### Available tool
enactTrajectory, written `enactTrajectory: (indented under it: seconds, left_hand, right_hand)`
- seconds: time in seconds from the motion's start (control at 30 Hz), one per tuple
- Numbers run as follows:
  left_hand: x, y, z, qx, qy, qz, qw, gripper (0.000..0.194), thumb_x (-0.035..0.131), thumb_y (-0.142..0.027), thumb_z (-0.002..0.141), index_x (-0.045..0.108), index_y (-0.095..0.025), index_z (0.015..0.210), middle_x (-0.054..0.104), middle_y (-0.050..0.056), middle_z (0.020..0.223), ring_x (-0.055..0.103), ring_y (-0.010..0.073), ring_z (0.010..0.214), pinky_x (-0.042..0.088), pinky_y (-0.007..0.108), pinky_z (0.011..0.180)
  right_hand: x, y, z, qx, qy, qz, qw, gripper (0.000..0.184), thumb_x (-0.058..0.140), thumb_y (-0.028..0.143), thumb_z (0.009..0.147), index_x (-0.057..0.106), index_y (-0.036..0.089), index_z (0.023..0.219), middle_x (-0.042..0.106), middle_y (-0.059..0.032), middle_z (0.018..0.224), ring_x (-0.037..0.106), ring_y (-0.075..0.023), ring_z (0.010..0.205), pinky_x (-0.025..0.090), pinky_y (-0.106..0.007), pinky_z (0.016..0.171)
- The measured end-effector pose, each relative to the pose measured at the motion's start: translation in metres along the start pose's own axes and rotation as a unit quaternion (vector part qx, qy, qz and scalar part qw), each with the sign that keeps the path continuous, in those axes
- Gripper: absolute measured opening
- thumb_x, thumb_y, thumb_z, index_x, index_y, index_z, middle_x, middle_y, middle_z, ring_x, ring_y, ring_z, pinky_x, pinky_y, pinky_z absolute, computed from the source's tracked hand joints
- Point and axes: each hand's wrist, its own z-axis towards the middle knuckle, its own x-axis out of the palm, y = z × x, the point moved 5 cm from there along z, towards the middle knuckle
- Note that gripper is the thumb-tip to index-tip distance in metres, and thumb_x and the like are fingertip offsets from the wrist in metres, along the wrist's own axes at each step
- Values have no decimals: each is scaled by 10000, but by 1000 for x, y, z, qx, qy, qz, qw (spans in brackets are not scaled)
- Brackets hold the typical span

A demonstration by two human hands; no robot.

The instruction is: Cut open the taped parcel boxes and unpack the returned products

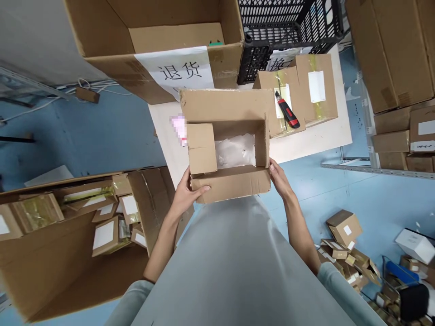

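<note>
An opened cardboard box (231, 185) sits in front of me at the near edge of the white table, flaps spread. Inside it lies a crumpled, whitish translucent plastic wrapping (236, 151); whatever it may cover cannot be made out. My left hand (186, 194) grips the box's near left corner, thumb over the front flap. At the near right corner, my right hand (280, 179) holds the side, its fingers partly hidden behind the cardboard. A red and black utility knife (287, 111) rests on a taped carton (263, 81) to the right.
A large carton (108, 70) with a paper sign and a black plastic crate (254, 59) stand at the back of the table (319, 142). Another taped box (326, 88) is at right. A big carton of parcels (149, 203) stands at left. Discarded boxes (345, 226) lie on the floor.
</note>
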Motion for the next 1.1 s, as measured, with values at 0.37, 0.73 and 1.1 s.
enactTrajectory:
  seconds: [0.37, 0.73, 1.1]
  left_hand:
    - [1, 7, 1, 8, -35, 24, 999, 1074, 900, -786, 829, 548, -244, 1687, 611, 183, 1714, 586, 404, 1592, 480, 556, 1340]
    - [-1, -19, 9, 25, -95, 46, 994, 880, 844, -655, 939, 574, -266, 1681, 629, 182, 1687, 626, 385, 1543, 546, 581, 1270]
    - [-24, 6, 17, 26, -37, 15, 999, 1107, 837, -852, 864, 507, -256, 1737, 493, 221, 1808, 533, 437, 1644, 518, 621, 1305]
  right_hand:
    - [9, -24, 3, 37, 7, -47, 998, 965, 789, 931, 849, 697, 230, 1505, 776, -172, 1516, 719, -398, 1417, 596, -545, 1208]
    - [10, 17, 1, -68, -93, -218, 969, 906, 709, 767, 1011, 532, 267, 1745, 671, -173, 1670, 704, -400, 1434, 612, -606, 1195]
    - [5, 2, 5, -30, -100, -121, 987, 953, 680, 883, 971, 637, 208, 1643, 719, -217, 1595, 787, -387, 1310, 674, -549, 1098]
